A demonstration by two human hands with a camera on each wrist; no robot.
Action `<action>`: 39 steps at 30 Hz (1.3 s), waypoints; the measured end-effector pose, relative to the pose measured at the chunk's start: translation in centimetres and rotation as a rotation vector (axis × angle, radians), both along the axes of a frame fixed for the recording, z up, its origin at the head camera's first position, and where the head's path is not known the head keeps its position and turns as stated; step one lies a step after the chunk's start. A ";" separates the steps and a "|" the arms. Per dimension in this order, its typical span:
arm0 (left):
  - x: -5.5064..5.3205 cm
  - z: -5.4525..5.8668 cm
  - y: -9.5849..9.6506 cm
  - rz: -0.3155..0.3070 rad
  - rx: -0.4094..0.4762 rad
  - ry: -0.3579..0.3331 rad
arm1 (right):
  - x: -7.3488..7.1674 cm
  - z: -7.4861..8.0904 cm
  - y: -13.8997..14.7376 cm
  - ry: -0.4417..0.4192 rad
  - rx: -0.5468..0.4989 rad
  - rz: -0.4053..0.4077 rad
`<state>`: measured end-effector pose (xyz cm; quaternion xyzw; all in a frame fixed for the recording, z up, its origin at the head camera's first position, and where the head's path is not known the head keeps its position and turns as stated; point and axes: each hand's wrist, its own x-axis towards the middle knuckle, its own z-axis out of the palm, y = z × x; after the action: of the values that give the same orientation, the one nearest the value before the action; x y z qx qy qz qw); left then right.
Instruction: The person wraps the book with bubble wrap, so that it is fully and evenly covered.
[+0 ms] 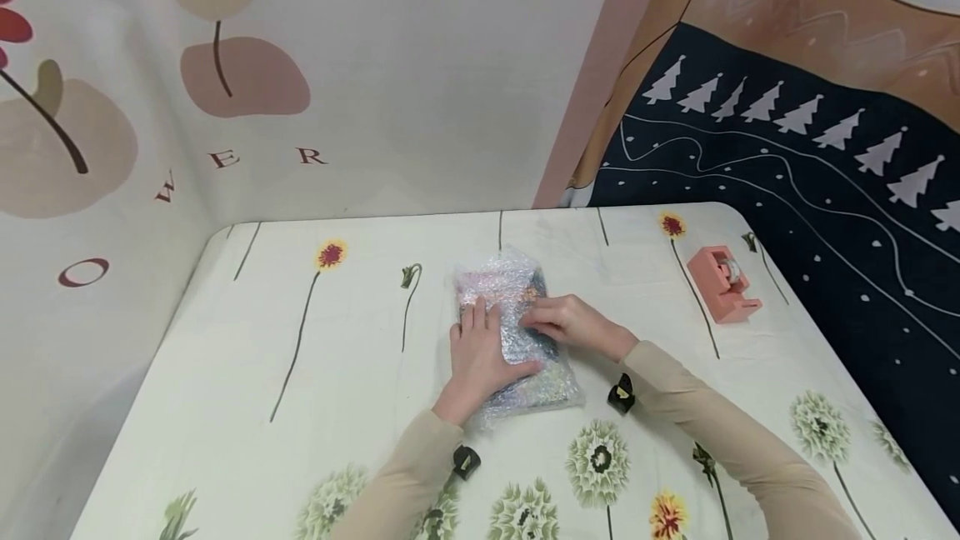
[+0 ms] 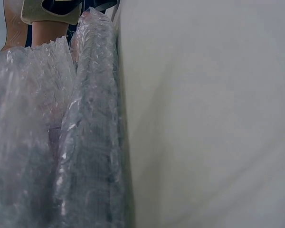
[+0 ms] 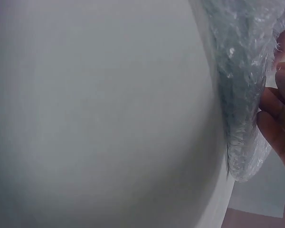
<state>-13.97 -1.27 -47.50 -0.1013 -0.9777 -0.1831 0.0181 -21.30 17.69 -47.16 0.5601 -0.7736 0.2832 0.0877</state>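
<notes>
A flat package wrapped in clear bubble wrap [image 1: 517,348] lies on the table, with colourful printed things showing faintly through. My left hand [image 1: 480,357] rests on its left half, fingers straight and pointing away, thumb spread to the right. At the upper right part of the package, my right hand [image 1: 570,323] has its fingers bent and seems to pinch the wrap. The right wrist view shows the right hand's fingers [image 3: 275,128] against the bubble wrap [image 3: 242,95]. In the left wrist view, a loose layer of bubble wrap [image 2: 42,95] stands up beside the package's thick edge.
A pink tape dispenser [image 1: 723,283] with a clear roll stands at the table's far right. The tablecloth [image 1: 225,357] is white with printed flowers. Behind the table hangs a pale printed curtain [image 1: 420,90], with a dark tree-patterned cloth [image 1: 750,157] to the right.
</notes>
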 end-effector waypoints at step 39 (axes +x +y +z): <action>0.1 0.0 0.0 -0.003 0.010 0.006 | -0.3 0.4 0.5 0.154 -0.067 -0.031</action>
<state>-13.92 -1.26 -47.52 -0.1034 -0.9765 -0.1879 0.0212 -21.61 18.16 -46.79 0.5650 -0.7631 0.2636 0.1700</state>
